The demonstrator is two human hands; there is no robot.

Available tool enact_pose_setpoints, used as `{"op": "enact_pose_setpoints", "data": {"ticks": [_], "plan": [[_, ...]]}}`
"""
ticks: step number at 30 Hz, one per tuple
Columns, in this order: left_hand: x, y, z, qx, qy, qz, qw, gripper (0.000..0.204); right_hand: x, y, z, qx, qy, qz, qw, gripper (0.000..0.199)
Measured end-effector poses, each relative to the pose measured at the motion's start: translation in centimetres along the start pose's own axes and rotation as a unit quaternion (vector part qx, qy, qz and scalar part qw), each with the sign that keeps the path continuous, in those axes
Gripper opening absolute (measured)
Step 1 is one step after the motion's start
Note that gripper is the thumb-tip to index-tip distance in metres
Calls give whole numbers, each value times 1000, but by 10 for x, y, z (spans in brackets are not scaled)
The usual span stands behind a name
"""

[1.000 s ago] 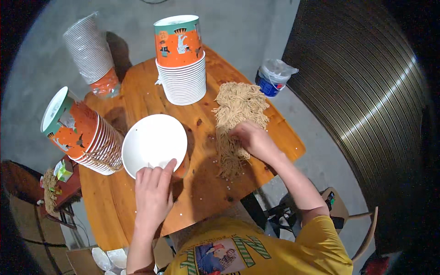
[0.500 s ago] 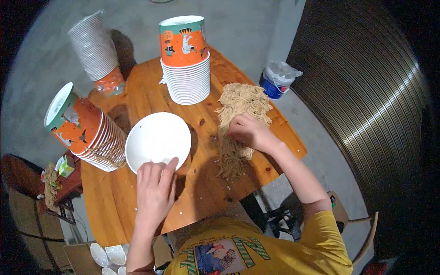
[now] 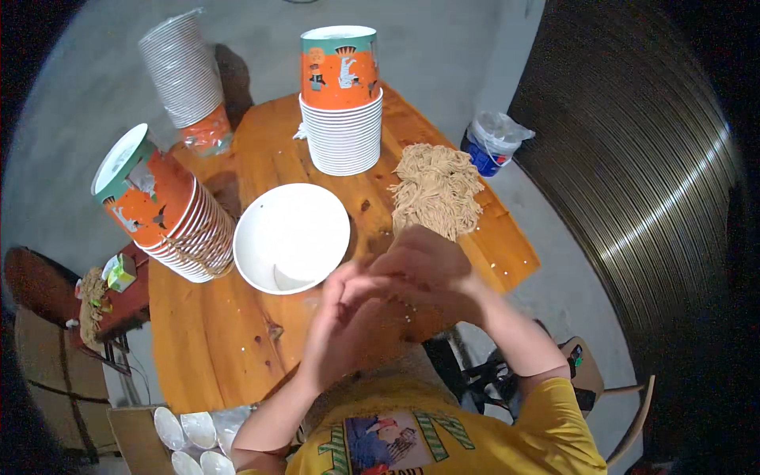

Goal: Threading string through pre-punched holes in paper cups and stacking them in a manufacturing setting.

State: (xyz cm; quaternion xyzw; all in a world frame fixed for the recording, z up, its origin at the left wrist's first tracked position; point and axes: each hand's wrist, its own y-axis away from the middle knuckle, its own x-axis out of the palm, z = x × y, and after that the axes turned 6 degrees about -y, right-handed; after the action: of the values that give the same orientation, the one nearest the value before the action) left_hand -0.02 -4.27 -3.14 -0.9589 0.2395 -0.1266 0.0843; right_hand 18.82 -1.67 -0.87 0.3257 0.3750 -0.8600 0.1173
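Observation:
My left hand (image 3: pixel 339 323) and my right hand (image 3: pixel 431 271) have come together above the near middle of the wooden table (image 3: pixel 214 340). Both are smeared by motion, and whatever may be between their fingers is hidden. A pile of tan cords (image 3: pixel 438 190) lies just beyond my right hand. Left of the hands, a wide white paper tub (image 3: pixel 291 233) leans with its open mouth toward me; neither hand is on it.
Behind the tub stands a stack of orange and green paper tubs (image 3: pixel 340 131). Another stack (image 3: pixel 158 202), with cords draped on it, tilts at left. A plastic-wrapped stack (image 3: pixel 184 83) stands behind. A lidded blue bucket (image 3: pixel 492 144) is beyond the table's right edge.
My left hand has let go of the tub's rim and moved right. My right hand has drawn back from the cord pile toward it. The view has shifted slightly.

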Motion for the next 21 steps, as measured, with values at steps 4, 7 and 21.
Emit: {"op": "enact_pose_setpoints", "data": {"ticks": [4, 7, 21], "plan": [[-9, 9, -3, -69, -154, -2, 986, 14, 3, -10, 9, -47, -18, -45, 998, 11], [-16, 20, -6, -188, -70, -50, 978, 12, 6, 7, -9, 11, -23, -55, 998, 11], [-55, 41, 13, -205, -293, -27, 934, 20, 42, 16, 23, 42, 137, -38, 989, 29]]}}
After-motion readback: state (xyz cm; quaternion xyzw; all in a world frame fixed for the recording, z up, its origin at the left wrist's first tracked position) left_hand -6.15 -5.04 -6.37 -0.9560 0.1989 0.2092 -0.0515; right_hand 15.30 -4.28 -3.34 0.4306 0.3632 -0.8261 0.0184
